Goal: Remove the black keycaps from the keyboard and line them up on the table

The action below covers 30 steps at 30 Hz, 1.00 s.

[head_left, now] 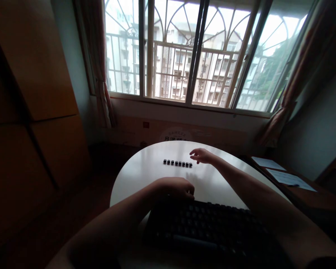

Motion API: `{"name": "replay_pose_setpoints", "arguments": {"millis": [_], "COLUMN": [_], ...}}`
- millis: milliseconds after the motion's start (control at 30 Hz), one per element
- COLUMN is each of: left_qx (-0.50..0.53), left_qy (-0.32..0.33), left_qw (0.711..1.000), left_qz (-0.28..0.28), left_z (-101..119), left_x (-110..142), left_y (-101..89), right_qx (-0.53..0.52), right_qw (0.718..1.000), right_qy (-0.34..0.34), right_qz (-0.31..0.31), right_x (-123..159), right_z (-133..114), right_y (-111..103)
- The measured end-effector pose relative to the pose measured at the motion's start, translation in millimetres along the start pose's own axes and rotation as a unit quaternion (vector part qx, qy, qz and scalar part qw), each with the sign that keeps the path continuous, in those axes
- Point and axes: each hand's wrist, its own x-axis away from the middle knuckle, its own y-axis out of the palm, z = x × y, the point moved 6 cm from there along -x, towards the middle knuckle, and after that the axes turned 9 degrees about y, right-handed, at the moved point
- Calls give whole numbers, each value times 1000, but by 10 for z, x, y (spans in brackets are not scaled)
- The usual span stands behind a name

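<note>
A black keyboard [210,224] lies at the near side of the white round table [126,183], its front part lost in shadow. My left hand [180,186] is at the keyboard's back left edge with its fingers curled in. Whatever those fingers may hold is hidden. Farther back, a row of several small black keycaps [180,163] stands on the tabletop. My right hand [202,155] is just beyond the right end of that row, fingers apart, and I see nothing in it. It looks raised a little above the table.
To the right, papers [289,178] and a dark pen-like object [293,185] lie on a brown desk [329,196]. Wooden cabinets [56,145] stand on the left. Behind the table is a barred window [182,71] with curtains at both sides.
</note>
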Motion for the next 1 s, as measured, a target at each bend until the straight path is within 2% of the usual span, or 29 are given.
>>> {"name": "replay_pose_setpoints", "arguments": {"millis": [100, 167, 233, 300, 400, 500, 633, 767, 867, 933, 1000], "left_qx": [-6, -10, -8, -2, 9, 15, 23, 31, 33, 39, 40], "left_qy": [-9, -10, -15, -19, -21, -24, -27, -27, -24, -18, -12], "left_qw": [1000, 1000, 1000, 1000, 1000, 1000, 999, 999, 999, 999, 999], "left_qz": [6, 5, -2, -5, -7, -6, -10, -13, -12, -14, -13], "left_z": [15, 40, 62, 78, 84, 68, 48, 35, 12, -2, -12], "left_x": [16, 26, 34, 39, 34, 20, 15, 16, 4, -8, -18], "left_y": [-22, -33, -37, -42, -46, -46, -41, -41, -47, -47, -48], "right_qx": [-38, -70, -118, -66, 2, -27, -142, -233, -339, -377, -381], "right_qw": [996, 991, 971, 963, 969, 972, 965, 958, 932, 917, 914], "right_qy": [-38, -71, -180, -244, -239, -221, -192, -148, -123, -119, -122], "right_qz": [66, 91, 108, 94, 68, 77, 114, 75, 45, 55, 70], "right_x": [237, 557, 1051, 1600, 2273, 2616, 2563, 2263, 2092, 2039, 2025], "right_z": [-265, -457, -720, -924, -1006, -891, -591, -352, -241, -198, -180], "right_y": [-352, -564, -749, -814, -796, -728, -569, -345, -239, -193, -135]}}
